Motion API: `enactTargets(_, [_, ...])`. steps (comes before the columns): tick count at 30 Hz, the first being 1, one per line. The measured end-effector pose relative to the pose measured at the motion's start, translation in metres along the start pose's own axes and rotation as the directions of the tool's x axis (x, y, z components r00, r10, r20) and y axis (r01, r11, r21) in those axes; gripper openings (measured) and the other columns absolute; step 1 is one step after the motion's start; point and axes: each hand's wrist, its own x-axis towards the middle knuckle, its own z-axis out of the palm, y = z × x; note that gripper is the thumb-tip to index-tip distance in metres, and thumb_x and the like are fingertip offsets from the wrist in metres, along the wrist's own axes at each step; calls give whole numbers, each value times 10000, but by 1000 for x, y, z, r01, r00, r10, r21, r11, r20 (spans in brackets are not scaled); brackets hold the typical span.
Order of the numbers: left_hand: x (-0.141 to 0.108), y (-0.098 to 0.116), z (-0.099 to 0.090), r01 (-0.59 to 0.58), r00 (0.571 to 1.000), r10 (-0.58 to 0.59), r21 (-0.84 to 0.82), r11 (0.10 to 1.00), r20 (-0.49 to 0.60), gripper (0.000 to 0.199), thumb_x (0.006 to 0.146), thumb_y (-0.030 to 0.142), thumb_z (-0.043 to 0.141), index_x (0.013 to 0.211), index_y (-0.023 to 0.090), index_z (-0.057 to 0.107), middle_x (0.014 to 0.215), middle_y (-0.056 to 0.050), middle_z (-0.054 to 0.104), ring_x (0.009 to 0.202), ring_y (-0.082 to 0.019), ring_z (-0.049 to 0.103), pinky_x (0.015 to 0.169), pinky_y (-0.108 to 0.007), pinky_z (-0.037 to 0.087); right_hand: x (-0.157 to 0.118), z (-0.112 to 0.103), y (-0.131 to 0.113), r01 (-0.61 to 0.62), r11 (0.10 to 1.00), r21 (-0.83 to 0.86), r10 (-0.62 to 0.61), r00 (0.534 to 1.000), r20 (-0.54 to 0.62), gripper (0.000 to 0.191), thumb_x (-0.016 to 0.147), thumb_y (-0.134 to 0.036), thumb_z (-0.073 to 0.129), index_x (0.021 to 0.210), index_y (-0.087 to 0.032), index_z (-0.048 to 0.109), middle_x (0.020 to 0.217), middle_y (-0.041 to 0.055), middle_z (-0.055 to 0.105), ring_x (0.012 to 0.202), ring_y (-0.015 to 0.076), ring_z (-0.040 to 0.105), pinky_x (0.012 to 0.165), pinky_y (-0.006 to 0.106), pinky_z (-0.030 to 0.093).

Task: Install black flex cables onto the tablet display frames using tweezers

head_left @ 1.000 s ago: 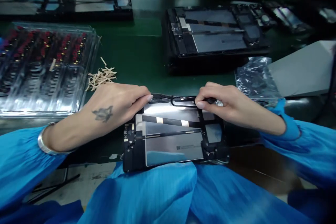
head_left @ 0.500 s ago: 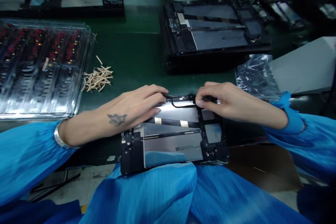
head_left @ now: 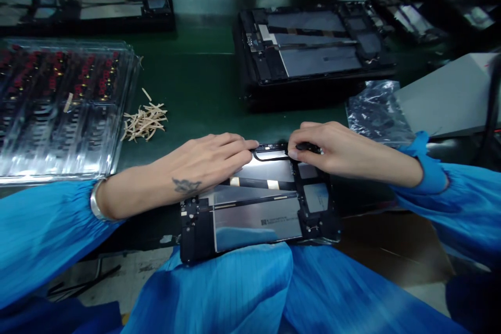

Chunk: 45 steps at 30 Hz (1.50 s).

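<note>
An opened tablet (head_left: 258,219) lies before me, its silver battery cells and black frame showing, its near edge against my blue smock. Across its upper left part rests my left hand (head_left: 213,159), fingers stretched out, with a fingertip on a thin strip-shaped part (head_left: 273,147) at the far edge. A black cable (head_left: 270,158) curves below this strip. At the strip's right end my right hand (head_left: 321,146) is closed in a pinch. Something small and black (head_left: 309,147) shows between its fingers; what it is I cannot make out.
Beyond stands a stack of opened tablets (head_left: 313,44), with more opened tablets (head_left: 113,2) at the back left. Clear plastic trays (head_left: 74,141) hold small red-and-black parts. Beside them lies a pile of tan strips (head_left: 144,122). To the right are a plastic bag (head_left: 376,109) and a whitish box (head_left: 446,94).
My left hand has slid right along the tablet's far edge, its fingers now closer to my right hand. The right hand keeps its pinch with little movement. The view has shifted slightly.
</note>
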Motion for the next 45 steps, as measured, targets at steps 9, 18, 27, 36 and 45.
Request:
enactTargets(9, [3,5,-5,-101,991,119,239,966,-59,321,1066,192,317,1224,105,584,1405,-162,606,1259,-268,614,1029,-393,510,-4,1,3,22,997,78,-17,998,-67,312,959,-439,510,876,-184,672,806,35,605,700,155,561,640,281,352])
enactTargets(18, [-3,2,-1,-113,985,131,154,982,-110,401,1054,161,346,1402,90,530,1423,-175,588,1300,-275,601,1098,-430,501,-5,8,-3,-18,999,-51,11,993,-118,235,940,-327,541,818,-162,657,767,42,556,680,147,503,618,277,302])
enactTargets(27, [-3,2,0,-105,990,118,143,984,-83,428,1055,187,339,1429,97,526,1454,-187,552,1314,-312,587,1097,-484,510,-5,8,-6,-26,997,-69,19,995,-99,201,937,-290,536,818,-160,634,800,47,551,706,145,507,635,276,307])
enactTargets(36, [7,8,-4,-181,973,225,418,890,-58,398,1021,114,356,1339,25,579,1341,-234,627,1163,-343,662,934,-454,576,-2,10,-6,-21,994,-103,10,995,-103,191,941,-266,529,828,-155,636,799,56,571,729,154,520,631,276,327])
enactTargets(45, [48,14,-6,-115,993,101,375,920,56,475,998,106,338,1452,135,478,988,-134,634,834,-260,613,654,-355,472,-53,44,-53,295,907,300,-21,744,-667,437,1051,-492,352,1158,-276,717,989,72,691,931,231,632,821,405,511])
